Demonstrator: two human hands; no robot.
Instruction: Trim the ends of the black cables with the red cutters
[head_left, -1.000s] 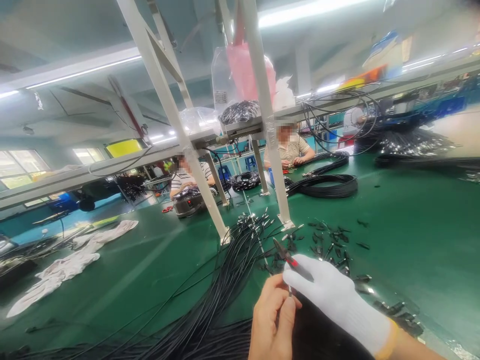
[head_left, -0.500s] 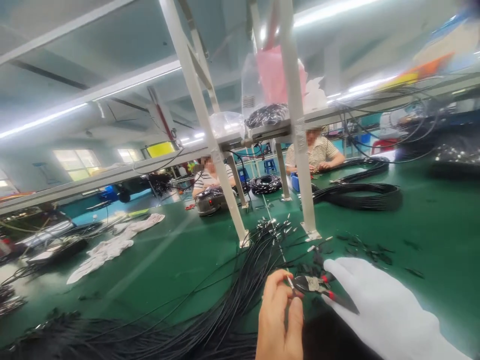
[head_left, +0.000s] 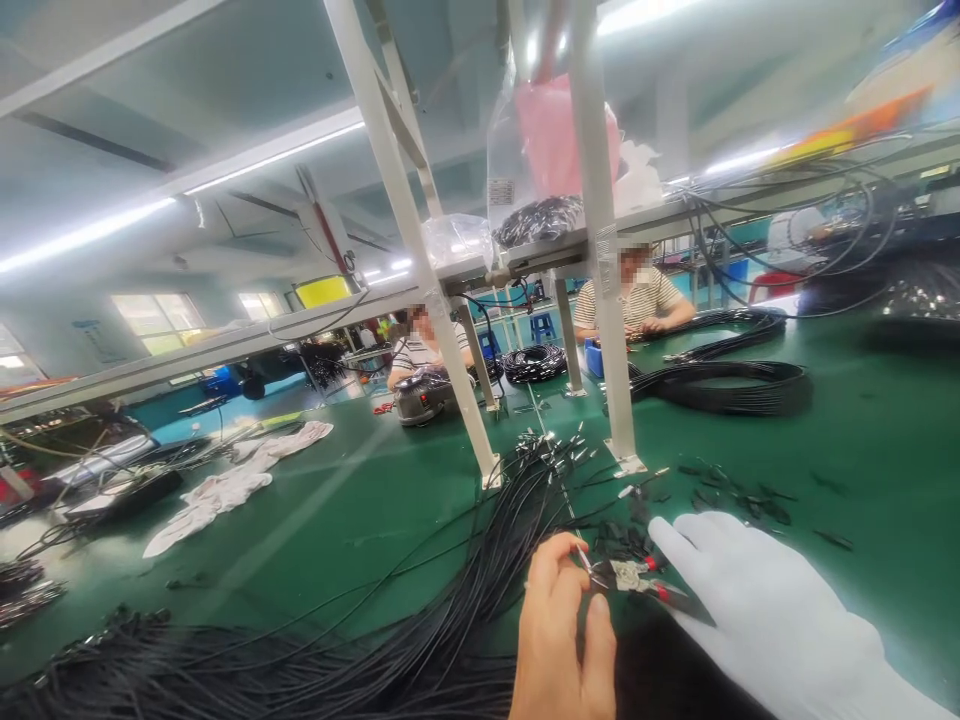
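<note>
My bare left hand (head_left: 559,630) pinches the silver-tipped end of a black cable (head_left: 583,557) between its fingers. In my right hand (head_left: 780,600), which wears a white glove, is a pair of cutting pliers (head_left: 628,575) with red and black handles. The pliers' jaws point left and reach the fingertips at the cable end; whether the blades touch it I cannot tell. A thick bundle of black cables (head_left: 480,570) runs beside my left hand, its silver connectors (head_left: 551,450) lying beyond.
Black scraps (head_left: 739,490) lie scattered right of the bundle. White shelf posts (head_left: 616,380) stand on the green table (head_left: 360,500). Coiled cables (head_left: 712,390) lie farther back, near two seated people. A white cloth (head_left: 217,500) lies at left.
The view has shifted slightly. The pliers' jaws now sit closer against the cable end, and my left thumb has moved a little to the right.
</note>
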